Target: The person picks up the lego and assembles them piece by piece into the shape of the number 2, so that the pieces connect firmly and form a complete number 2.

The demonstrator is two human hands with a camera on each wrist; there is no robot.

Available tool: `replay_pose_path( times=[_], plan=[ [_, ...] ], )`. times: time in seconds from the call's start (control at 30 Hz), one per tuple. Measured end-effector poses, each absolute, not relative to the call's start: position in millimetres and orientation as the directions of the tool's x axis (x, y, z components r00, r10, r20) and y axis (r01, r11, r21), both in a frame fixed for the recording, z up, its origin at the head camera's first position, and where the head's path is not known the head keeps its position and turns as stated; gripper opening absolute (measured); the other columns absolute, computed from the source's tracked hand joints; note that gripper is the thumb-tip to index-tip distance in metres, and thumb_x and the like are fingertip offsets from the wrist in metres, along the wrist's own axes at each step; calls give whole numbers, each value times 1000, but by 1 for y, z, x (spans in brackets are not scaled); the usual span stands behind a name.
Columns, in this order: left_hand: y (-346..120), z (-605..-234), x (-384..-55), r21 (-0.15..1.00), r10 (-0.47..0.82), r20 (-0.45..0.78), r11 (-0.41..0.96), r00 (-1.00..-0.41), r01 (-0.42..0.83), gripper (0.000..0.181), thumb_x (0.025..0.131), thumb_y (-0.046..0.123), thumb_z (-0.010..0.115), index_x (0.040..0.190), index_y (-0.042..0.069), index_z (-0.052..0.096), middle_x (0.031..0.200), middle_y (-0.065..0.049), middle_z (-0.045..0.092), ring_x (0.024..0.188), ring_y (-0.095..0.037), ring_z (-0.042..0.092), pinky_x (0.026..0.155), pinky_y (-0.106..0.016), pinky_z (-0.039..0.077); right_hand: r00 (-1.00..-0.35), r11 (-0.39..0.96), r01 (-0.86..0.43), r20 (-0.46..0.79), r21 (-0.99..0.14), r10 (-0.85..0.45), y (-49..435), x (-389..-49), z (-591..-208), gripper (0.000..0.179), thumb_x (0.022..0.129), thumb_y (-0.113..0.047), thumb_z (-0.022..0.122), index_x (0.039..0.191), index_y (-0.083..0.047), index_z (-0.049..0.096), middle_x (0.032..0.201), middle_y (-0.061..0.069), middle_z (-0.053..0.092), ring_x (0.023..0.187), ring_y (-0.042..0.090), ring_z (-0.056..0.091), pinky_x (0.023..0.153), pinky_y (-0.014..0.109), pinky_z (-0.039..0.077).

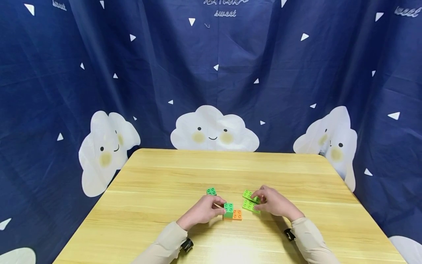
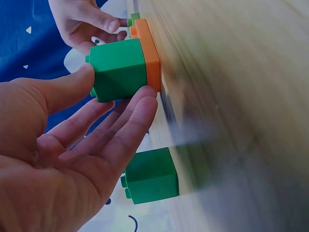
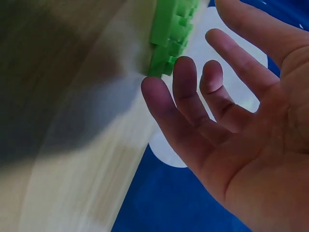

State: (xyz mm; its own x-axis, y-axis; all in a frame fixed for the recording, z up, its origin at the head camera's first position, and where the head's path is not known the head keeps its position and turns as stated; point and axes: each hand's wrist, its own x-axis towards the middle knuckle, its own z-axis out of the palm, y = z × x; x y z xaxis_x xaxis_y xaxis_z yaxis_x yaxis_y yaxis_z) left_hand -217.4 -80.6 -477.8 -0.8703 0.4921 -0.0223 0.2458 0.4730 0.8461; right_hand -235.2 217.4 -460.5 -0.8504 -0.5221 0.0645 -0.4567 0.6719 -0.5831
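Note:
A tall green toy brick sits on the left part of an orange studded block. My left hand holds the green brick from the left side, thumb and fingertips against it in the left wrist view, with some fingertips close to the orange block. My right hand hovers around the right ends of two lime-green bricks, the far one and the near one. Its fingers look loosely bent and spread in the right wrist view, and whether they touch the lime bricks is unclear.
A second green brick stands behind my left hand, partly hidden by it. All of it lies on a light wooden table. A dark blue curtain with clouds hangs around the table.

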Motion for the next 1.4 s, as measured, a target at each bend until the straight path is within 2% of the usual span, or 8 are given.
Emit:
replay_pose_path(
  times=[0.2,0.67,1.17,1.4],
  plan=[
    [-80,-477,-216,854,493,-13,458,-870,247,24,93,12,75,115,2,72,106,-6,74,92,-16,72,77,-24,59,-851,682,-455,53,-573,-523,217,-235,-465,32,81,-16,86,109,-7,75,88,3,55,79,16,52,67,24,44],
    [-80,-474,-215,843,495,-30,479,-868,244,29,94,14,75,119,1,72,109,-8,75,92,-14,71,80,-25,58,-852,711,-459,37,-533,-522,213,-233,-469,37,78,-14,88,110,-2,75,85,1,56,76,12,48,66,25,44],
    [-79,-476,-215,838,510,-32,483,-860,255,32,96,16,73,123,-1,70,109,-7,75,94,-11,71,81,-22,57,-843,743,-500,52,-445,-536,208,-231,-468,33,75,-10,89,104,-5,76,84,-5,62,76,10,51,70,30,44],
    [-82,-471,-216,822,502,-15,499,-865,275,42,97,28,70,127,-2,67,116,-9,74,100,-16,70,86,-28,58,-836,736,-516,70,-438,-545,205,-229,-465,26,74,-7,89,97,-5,76,82,-3,63,73,10,51,66,28,43]
  ],
)
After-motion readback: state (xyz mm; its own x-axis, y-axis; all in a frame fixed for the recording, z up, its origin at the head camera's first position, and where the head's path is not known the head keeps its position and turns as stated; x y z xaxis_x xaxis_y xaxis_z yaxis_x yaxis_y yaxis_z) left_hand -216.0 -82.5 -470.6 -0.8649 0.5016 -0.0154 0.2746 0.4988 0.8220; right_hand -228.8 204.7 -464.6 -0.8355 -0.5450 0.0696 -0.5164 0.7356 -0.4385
